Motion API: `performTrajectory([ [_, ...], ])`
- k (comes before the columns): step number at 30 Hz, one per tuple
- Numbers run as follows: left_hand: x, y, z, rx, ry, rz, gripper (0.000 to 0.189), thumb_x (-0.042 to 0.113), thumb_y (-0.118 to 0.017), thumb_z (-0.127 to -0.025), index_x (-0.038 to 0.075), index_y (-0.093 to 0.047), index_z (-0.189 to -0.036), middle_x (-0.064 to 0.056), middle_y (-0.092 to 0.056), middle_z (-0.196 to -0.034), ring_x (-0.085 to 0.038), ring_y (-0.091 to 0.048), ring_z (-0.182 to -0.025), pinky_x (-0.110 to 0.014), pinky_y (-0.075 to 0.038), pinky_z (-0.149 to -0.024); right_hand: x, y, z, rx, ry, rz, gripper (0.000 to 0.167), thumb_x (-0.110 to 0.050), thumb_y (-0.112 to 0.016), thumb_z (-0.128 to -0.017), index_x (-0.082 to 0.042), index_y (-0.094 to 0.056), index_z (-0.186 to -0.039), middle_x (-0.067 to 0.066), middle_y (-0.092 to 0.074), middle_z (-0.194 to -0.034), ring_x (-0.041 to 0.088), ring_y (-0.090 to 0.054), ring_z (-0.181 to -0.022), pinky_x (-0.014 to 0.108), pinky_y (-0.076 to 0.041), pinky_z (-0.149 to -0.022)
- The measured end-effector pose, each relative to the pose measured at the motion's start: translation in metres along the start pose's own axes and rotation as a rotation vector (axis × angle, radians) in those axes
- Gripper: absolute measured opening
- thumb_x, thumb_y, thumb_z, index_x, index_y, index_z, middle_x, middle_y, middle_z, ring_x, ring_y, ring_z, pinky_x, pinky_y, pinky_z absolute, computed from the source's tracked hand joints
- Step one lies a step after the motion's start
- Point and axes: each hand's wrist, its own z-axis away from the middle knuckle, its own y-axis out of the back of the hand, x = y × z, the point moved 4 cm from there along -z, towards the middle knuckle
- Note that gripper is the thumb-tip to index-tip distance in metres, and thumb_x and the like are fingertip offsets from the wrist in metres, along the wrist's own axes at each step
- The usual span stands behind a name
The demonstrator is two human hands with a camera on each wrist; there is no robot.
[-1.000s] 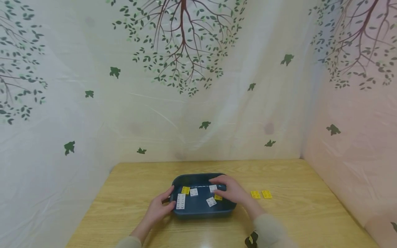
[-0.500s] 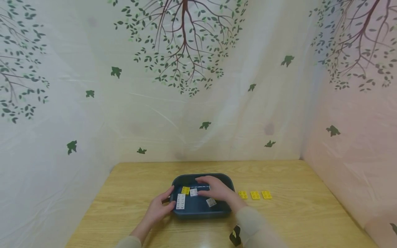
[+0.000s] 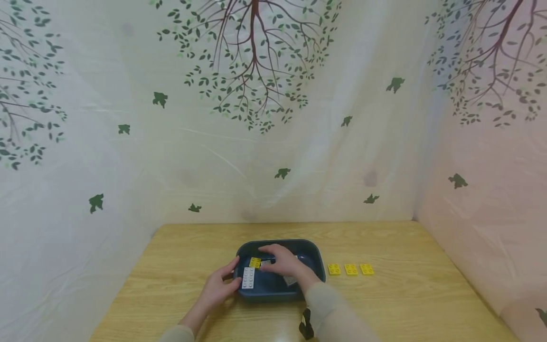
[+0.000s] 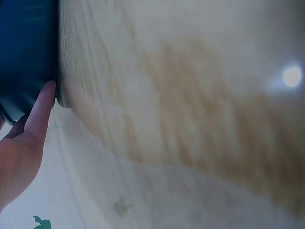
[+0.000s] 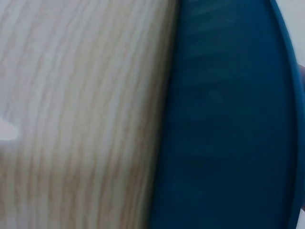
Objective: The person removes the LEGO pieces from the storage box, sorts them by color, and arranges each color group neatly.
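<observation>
A dark blue tray stands on the wooden table, and my left hand grips its left end. In the left wrist view, that hand's thumb or finger lies against the tray wall. My right hand hovers inside the tray, fingers and thumb parted, holding nothing visible. Just left of its fingertips is a yellow toy brick; a small white brick is partly covered by it. A longer white brick lies near the left end. Another pale brick shows beneath the right hand.
Three yellow bricks, the left, middle and right, form a row on the table right of the tray. Behind stands a pale leaf-patterned curtain. The right wrist view shows only tray side and tabletop.
My right hand has moved left across the tray, from its right side towards the yellow brick on the left. A third yellow brick has come into view on the table. The left hand stays put.
</observation>
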Motion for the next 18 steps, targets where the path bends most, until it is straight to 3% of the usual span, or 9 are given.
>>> performTrajectory([
  [8, 0.000, 0.001, 0.000, 0.006, -0.015, -0.008, 0.058, 0.015, -0.070, -0.090, 0.010, -0.051, -0.145, -0.022, -0.053, -0.141, -0.040, -0.056, -0.120, -0.054, -0.044, -0.102, 0.006, -0.017, -0.007, 0.017, 0.031, 0.027, 0.056, -0.018, -0.078, -0.084, -0.003, -0.060, -0.134, 0.016, -0.059, -0.133, 0.035, -0.052, -0.125, 0.050, -0.039, -0.107],
  [18, -0.001, 0.000, -0.002, 0.000, -0.005, -0.009, 0.058, 0.015, -0.069, -0.091, 0.011, -0.050, -0.146, -0.022, -0.052, -0.142, -0.040, -0.055, -0.122, -0.055, -0.044, -0.102, 0.010, -0.028, -0.008, -0.014, 0.003, 0.055, 0.059, -0.015, -0.081, -0.082, -0.006, -0.059, -0.137, 0.011, -0.060, -0.135, 0.030, -0.053, -0.126, 0.045, -0.039, -0.108],
])
